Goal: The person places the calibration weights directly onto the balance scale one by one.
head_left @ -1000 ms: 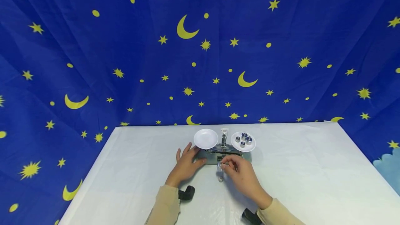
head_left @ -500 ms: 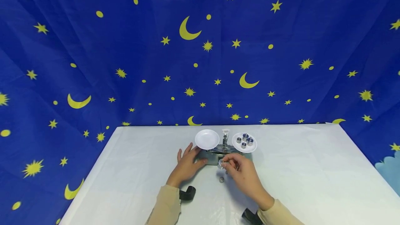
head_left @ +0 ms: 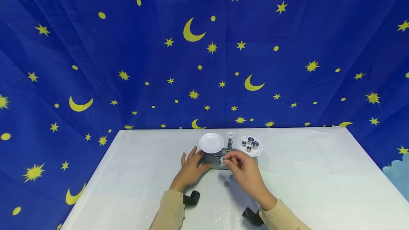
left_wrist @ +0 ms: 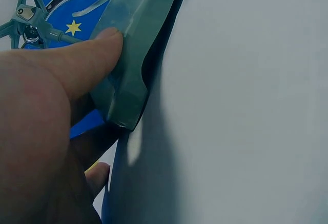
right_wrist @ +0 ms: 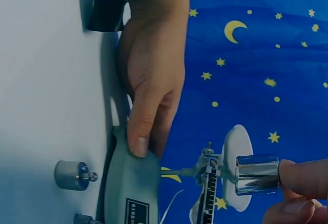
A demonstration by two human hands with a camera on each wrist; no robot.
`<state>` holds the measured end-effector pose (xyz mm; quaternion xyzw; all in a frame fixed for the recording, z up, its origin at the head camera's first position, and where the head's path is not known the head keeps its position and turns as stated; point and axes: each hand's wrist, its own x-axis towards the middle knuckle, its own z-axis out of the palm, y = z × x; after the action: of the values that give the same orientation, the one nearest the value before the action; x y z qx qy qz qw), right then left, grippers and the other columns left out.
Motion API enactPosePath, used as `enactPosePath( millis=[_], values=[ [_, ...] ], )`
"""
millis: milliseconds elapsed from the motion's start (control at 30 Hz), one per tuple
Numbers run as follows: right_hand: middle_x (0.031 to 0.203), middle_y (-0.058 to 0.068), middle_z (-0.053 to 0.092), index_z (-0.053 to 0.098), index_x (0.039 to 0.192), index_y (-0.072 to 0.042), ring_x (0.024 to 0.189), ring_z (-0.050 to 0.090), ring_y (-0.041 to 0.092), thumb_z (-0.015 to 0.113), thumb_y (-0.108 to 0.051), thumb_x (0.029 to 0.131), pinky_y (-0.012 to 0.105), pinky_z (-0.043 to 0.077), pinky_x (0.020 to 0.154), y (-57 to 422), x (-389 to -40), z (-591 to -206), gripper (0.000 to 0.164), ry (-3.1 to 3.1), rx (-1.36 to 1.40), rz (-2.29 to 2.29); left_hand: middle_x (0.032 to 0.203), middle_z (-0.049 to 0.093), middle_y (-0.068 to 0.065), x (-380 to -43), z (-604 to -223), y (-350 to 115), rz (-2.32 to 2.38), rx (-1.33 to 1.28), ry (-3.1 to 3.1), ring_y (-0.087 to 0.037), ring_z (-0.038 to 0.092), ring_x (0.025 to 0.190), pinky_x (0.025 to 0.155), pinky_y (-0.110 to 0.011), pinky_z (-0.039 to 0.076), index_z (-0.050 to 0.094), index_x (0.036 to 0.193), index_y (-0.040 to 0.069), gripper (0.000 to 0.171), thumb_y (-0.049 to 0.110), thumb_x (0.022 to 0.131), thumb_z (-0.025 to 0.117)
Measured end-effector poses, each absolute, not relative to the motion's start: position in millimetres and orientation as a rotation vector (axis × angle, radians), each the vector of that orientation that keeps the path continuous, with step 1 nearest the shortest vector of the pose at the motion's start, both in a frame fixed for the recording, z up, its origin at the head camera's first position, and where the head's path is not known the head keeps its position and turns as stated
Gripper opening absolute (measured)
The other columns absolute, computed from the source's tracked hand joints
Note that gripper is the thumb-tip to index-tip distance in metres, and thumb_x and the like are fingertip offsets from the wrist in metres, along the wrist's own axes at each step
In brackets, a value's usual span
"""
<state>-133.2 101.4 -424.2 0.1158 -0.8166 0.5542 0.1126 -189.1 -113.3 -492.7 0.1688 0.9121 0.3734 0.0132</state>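
A grey-green balance scale (head_left: 214,163) with two white pans stands on the table. My left hand (head_left: 189,170) grips the left end of its base. In the left wrist view the thumb (left_wrist: 105,47) lies on the front face and other fingers are behind. My right hand (head_left: 248,175) pinches a shiny cylindrical weight (right_wrist: 256,175) at one end, held up in front of the base. In the right wrist view this weight overlaps a pan (right_wrist: 240,131). The left pan (head_left: 211,143) is bare, while several metal weights (head_left: 250,140) stand on the right pan (head_left: 259,150).
Two more weights stand on the white table in front of the scale: a larger one (right_wrist: 70,175) and a smaller one (right_wrist: 83,219). Black wrist devices (head_left: 191,198) stick out near both sleeves. A blue star-and-moon cloth (head_left: 159,63) hangs behind the table.
My right hand has lifted the weight up and slightly away from me, from near the table to in front of the scale base. The left hand keeps its place on the scale.
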Motion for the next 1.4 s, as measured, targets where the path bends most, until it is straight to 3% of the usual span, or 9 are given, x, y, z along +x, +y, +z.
enactPosePath(
  millis=[1400],
  values=[
    [0.066, -0.003, 0.046, 0.073, 0.094, -0.011, 0.056, 0.042, 0.011, 0.073, -0.008, 0.091, 0.022, 0.033, 0.049, 79.4, -154.7, -391.4, 0.004, -2.366, 0.358, 1.611, 0.153, 0.047, -0.01, -189.3, -492.9, -113.1, 1.147, 0.512, 2.832, -0.041, 0.021, 0.15, 0.115, -0.069, -0.006, 0.046, 0.151, 0.008, 0.063, 0.038, 0.098, 0.064]
  ],
)
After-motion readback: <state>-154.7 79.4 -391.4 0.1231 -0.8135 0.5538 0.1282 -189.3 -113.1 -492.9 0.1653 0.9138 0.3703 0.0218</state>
